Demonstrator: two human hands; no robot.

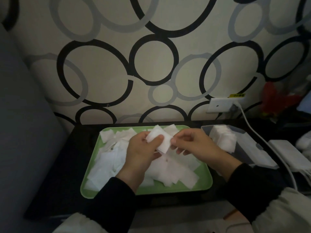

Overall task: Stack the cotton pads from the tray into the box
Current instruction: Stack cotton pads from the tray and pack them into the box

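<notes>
My left hand is curled round a small bunch of square white cotton pads, with the thumb pressed across the top and the fingers tucked beneath. My right hand pinches the bunch's right edge between thumb and forefinger, its other fingers loosely bent below. The two hands meet over the middle of the rounded pale green plastic tray. Beneath them a loose heap of white cotton pads covers most of the tray, overlapping at all angles, and bare green shows along the near rim and at the corners. The clear plastic box stands just beside the tray's right edge, near my right wrist, open on top, with a stack of white pads at its far end. Tray and box sit on a black tabletop that runs back to the circle-patterned wall. A white cable runs down past the box's right side
</notes>
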